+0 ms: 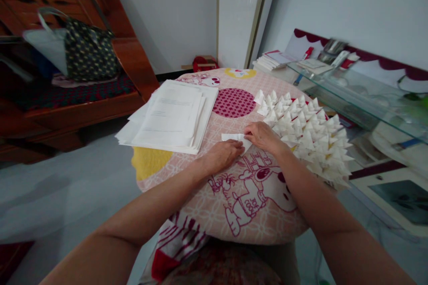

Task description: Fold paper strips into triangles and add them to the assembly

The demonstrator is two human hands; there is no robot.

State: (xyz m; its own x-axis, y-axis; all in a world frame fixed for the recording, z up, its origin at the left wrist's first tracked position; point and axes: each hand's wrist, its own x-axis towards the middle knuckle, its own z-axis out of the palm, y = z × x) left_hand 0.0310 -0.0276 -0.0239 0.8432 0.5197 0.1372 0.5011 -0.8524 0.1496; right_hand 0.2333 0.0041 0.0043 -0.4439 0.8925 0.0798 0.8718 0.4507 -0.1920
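A small folded piece of white paper (233,136) lies on the pink patterned cloth of a round table (200,220), between my two hands. My left hand (224,156) presses on its lower edge, fingers together. From the right, my right hand (262,136) pinches the paper's other end between thumb and fingers. Left of my hands rests a stack of white paper sheets (167,116), the top one faintly printed. Close to the right hand stand rows of pointed folded paper pieces (307,129), joined into a spiky block.
A glass shelf (368,93) with a stack of papers (272,60), a red cup (350,60) and other items runs along the right. At the left is a wooden bench (123,60) holding a dotted bag (88,51). A red item (203,63) is behind the table.
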